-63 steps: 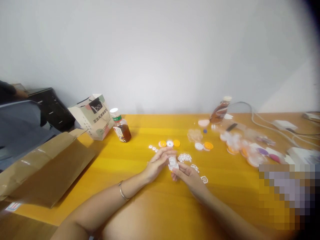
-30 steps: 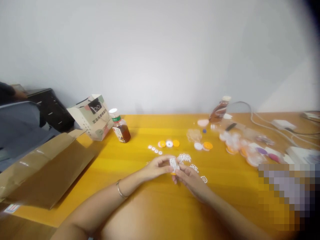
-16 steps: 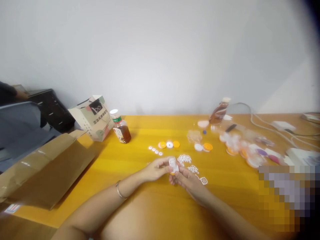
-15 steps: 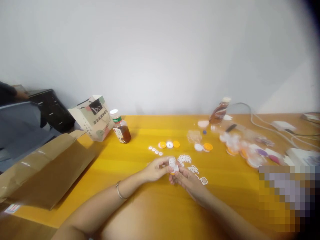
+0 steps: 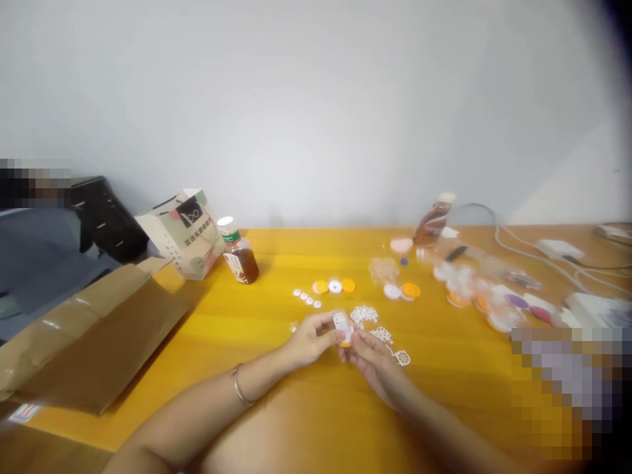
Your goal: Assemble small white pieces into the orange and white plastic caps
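Between both hands is a small white and clear piece with an orange base (image 5: 342, 322), held just above the yellow table. My left hand (image 5: 316, 339) pinches it from the left, thumb across its front. From the right, my right hand (image 5: 372, 359) grips its lower edge, and the fingers partly hide the base. White lacy cut-out pieces (image 5: 364, 316) lie just beyond the right hand, with another cut-out (image 5: 402, 357) beside it. Further back sit a row of small white discs (image 5: 306, 298) and a row of orange and white round pieces (image 5: 335, 286).
A bottle of dark liquid (image 5: 241, 257) stands left, near a printed paper bag (image 5: 182, 230) and a brown paper bag (image 5: 99, 342). On the right are another bottle (image 5: 434, 220), cables (image 5: 523, 247) and a cluster of round plastic parts (image 5: 461, 283). A wall (image 5: 316, 112) rises behind the table.
The held piece is tipped slightly, showing more of its orange base. Both hands have shifted a little and keep their grip; the left wrist with its bracelet has moved slightly right.
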{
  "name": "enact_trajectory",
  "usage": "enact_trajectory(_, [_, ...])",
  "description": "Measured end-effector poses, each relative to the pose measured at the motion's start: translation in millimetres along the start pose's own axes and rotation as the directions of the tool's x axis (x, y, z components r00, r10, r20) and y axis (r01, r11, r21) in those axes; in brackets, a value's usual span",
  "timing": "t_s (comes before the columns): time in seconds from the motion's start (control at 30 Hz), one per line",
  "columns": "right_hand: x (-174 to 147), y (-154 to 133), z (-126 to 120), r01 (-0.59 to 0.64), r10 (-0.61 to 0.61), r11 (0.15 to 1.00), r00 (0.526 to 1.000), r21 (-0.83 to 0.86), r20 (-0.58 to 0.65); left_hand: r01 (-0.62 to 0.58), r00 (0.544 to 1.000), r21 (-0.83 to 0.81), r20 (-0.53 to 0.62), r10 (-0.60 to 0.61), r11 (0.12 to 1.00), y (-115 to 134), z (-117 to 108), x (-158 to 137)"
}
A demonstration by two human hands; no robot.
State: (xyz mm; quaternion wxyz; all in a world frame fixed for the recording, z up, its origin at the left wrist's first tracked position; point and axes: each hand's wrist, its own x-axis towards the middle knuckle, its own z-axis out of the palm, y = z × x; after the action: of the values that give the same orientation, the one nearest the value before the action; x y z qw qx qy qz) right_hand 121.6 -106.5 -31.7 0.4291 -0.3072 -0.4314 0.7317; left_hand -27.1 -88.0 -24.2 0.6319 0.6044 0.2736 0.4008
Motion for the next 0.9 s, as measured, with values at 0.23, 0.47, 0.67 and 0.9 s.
enact_trajectory(0.23, [-2, 1, 2, -0.017, 0.014, 0.997, 0.999, 0.081, 0.038, -0.013, 1.000, -0.079, 0.006, 0.013, 0.997, 0, 3, -2])
enact_trajectory(0.47, [-2, 10, 12, 0.021, -0.019, 0.998, 0.999, 0.051, -0.031, 0.005, 0.976, -0.040, -0.218, -0.013, 0.999, -10, 15, -6])
enact_trajectory(0.67, [-2, 9, 17, 0.007, -0.002, 0.985, 0.999, 0.173, -0.032, 0.001, 0.973, -0.010, -0.229, -0.003, 1.000, -10, 20, -6])
enact_trajectory(0.9, [-2, 5, 14, -0.137, 0.115, 0.955, 0.988, 0.263, 0.099, 0.035, 0.979, -0.026, -0.202, -0.039, 0.999, -15, 14, -6])
